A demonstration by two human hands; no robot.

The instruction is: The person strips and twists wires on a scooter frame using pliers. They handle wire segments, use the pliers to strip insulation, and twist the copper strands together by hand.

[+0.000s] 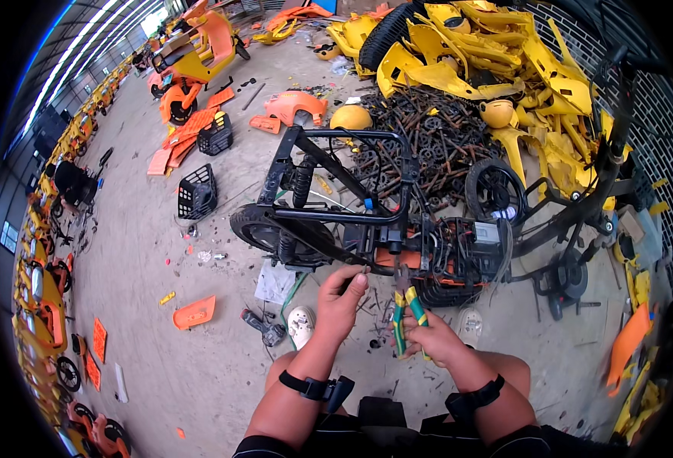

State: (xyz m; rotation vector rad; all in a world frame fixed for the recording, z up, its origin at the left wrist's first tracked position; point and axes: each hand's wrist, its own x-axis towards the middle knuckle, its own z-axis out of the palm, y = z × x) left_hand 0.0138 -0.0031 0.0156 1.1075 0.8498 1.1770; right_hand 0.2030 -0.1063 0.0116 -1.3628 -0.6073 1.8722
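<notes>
My right hand (pixel 437 337) is wrapped round pliers with green and yellow handles (pixel 399 319). The handles are spread apart and the jaws point up at the stripped black scooter frame (pixel 408 172); whether they touch it I cannot tell. To the left of the pliers, my left hand (pixel 338 307) is closed, thumb against fingers, just in front of the frame's lower edge. Something small and dark may be between its fingertips, too small to make out. Exposed wiring and a dark boxy unit (pixel 483 248) fill the frame's right part. Its wheel (pixel 256 227) is at the left.
A cordless power tool (pixel 264 327) lies by my left shoe, near an orange panel (pixel 195 312). Beyond the frame rise a heap of rusty metal parts (pixel 420 137) and piled yellow panels (pixel 481 53). Black baskets (pixel 197 191) and scooters (pixel 206 57) stand further left.
</notes>
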